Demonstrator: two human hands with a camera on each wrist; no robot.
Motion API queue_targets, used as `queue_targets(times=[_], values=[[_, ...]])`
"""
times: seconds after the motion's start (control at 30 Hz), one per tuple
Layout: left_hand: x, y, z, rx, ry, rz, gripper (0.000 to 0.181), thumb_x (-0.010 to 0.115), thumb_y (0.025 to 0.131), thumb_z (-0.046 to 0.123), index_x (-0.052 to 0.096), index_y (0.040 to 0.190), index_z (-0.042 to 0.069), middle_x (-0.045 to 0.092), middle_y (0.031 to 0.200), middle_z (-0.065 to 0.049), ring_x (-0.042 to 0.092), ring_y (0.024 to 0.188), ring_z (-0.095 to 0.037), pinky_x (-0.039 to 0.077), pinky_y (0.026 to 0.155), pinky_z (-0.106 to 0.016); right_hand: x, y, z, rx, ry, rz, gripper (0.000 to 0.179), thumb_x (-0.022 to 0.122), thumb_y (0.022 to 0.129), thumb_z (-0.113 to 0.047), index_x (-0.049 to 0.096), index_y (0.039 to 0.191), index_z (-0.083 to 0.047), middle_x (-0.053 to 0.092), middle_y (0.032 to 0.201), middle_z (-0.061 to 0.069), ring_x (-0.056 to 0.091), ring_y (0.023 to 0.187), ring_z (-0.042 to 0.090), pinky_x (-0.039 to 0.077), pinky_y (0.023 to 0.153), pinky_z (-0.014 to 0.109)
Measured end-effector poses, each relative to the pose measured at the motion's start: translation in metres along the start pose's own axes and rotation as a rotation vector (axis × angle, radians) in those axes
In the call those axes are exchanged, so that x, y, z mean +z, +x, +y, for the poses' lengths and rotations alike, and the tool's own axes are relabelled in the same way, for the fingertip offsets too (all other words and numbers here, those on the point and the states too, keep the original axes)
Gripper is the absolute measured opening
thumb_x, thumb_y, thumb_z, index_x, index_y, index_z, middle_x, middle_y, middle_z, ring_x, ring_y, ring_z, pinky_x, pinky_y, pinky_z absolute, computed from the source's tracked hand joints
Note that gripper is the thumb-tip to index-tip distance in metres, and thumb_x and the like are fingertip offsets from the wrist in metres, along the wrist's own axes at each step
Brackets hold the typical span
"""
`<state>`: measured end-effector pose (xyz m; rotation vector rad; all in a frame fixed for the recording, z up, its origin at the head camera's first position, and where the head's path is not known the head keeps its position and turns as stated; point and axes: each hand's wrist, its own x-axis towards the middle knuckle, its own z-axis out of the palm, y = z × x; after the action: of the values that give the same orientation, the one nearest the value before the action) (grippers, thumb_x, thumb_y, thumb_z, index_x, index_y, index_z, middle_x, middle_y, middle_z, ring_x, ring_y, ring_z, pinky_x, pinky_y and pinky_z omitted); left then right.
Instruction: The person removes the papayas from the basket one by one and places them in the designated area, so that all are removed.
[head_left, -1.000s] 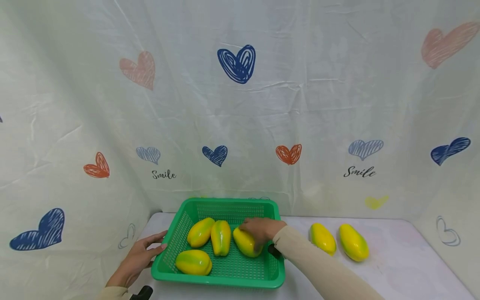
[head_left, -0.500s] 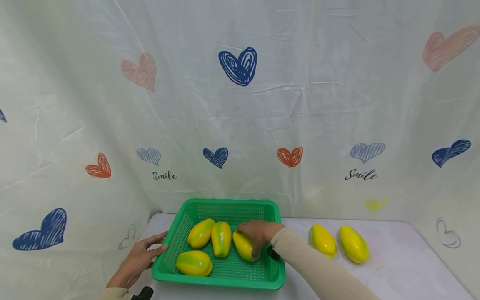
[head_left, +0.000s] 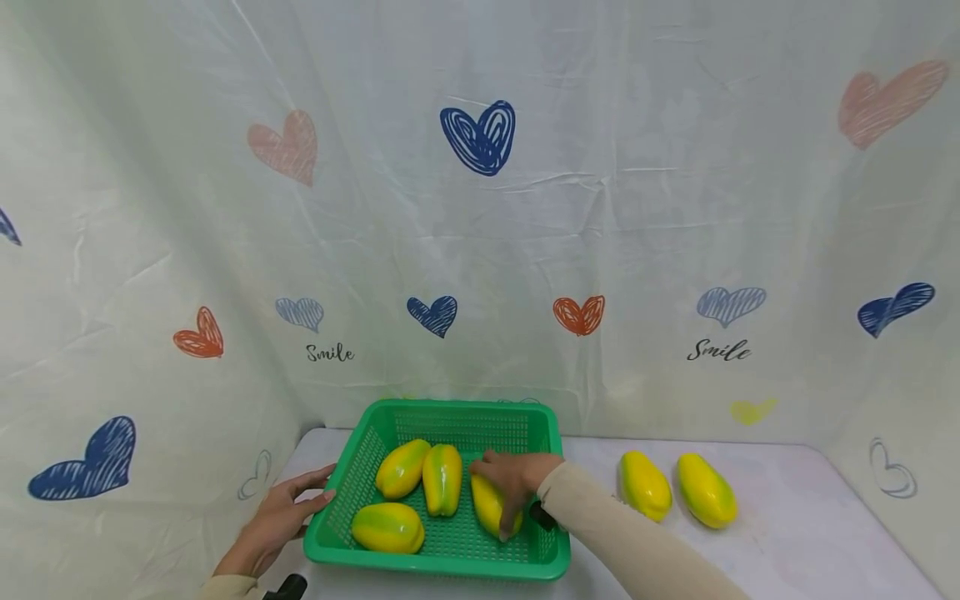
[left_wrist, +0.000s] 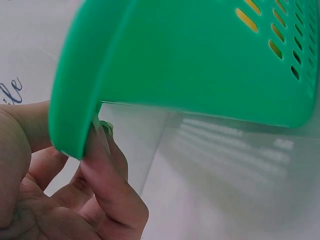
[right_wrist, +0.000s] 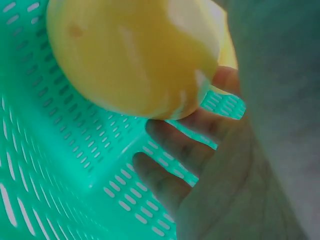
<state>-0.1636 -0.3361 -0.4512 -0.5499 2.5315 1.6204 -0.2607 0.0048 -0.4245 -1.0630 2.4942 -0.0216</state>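
Note:
A green plastic basket (head_left: 442, 561) with slotted walls stands on the table. My left hand (head_left: 279, 512) pinches its left rim, and in the left wrist view the fingers (left_wrist: 112, 185) bend around the rim's edge. Inside the basket, my right hand (head_left: 517, 483) grips a yellow-green papaya (head_left: 487, 504) from above, thumb toward the near end. The right wrist view shows this papaya (right_wrist: 130, 55) close up, with fingertips along its underside. Left of it lie an upright papaya (head_left: 442, 479), a slanted papaya (head_left: 401, 468) and a papaya (head_left: 387, 527) lying crosswise near the front.
Two more papayas, an inner papaya (head_left: 645, 485) and an outer papaya (head_left: 707, 490), lie on the white table (head_left: 795, 533) right of the basket, beyond my right sleeve. A heart-printed curtain (head_left: 517, 233) hangs behind and along both sides.
My right hand has moved slightly toward me inside the basket, and the papaya in it has shifted nearer and turned a little. My left hand stays on the rim.

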Motion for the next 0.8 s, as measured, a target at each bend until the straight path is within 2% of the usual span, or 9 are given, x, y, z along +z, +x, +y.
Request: queue_targets(times=[0.13, 0.33, 0.57, 0.8], values=[[0.001, 0.0, -0.001, 0.004, 0.004, -0.005, 0.071, 0.071, 0.08, 0.037, 0.044, 0.138, 0.006, 0.042, 0.128, -0.021, 0.053, 0.091, -0.023, 0.051, 0.069, -0.037, 0.001, -0.005, 0.001, -0.058, 0.033, 0.038, 0.096, 0.086, 0.059, -0.044, 0.035, 0.139, -0.028, 0.038, 0.118, -0.005, 0.047, 0.1, 0.009, 0.045, 0.085, 0.031], [0.001, -0.001, -0.002, 0.013, 0.016, -0.012, 0.069, 0.07, 0.081, 0.035, 0.043, 0.138, 0.006, 0.042, 0.128, -0.021, 0.053, 0.093, -0.024, 0.052, 0.069, -0.038, -0.006, -0.02, 0.008, -0.21, 0.073, 0.196, 0.099, 0.083, 0.062, -0.047, 0.031, 0.142, -0.019, 0.033, 0.125, -0.002, 0.043, 0.103, 0.009, 0.043, 0.086, 0.025], [0.0, -0.001, 0.0, 0.011, 0.015, -0.017, 0.065, 0.068, 0.084, 0.032, 0.043, 0.138, 0.004, 0.042, 0.127, -0.021, 0.053, 0.094, -0.025, 0.051, 0.069, -0.039, -0.012, -0.047, 0.019, -0.248, 0.074, 0.333, 0.103, 0.076, 0.062, -0.06, 0.026, 0.144, -0.024, 0.028, 0.139, -0.003, 0.038, 0.118, 0.015, 0.041, 0.092, 0.03], [0.0, -0.001, 0.002, 0.002, 0.027, -0.022, 0.068, 0.069, 0.083, 0.034, 0.042, 0.138, 0.004, 0.042, 0.127, -0.023, 0.052, 0.094, -0.026, 0.052, 0.07, -0.04, -0.009, -0.08, 0.034, -0.292, 0.119, 0.456, 0.103, 0.07, 0.061, -0.068, 0.028, 0.143, -0.023, 0.03, 0.138, -0.004, 0.041, 0.112, 0.013, 0.045, 0.088, 0.031]])
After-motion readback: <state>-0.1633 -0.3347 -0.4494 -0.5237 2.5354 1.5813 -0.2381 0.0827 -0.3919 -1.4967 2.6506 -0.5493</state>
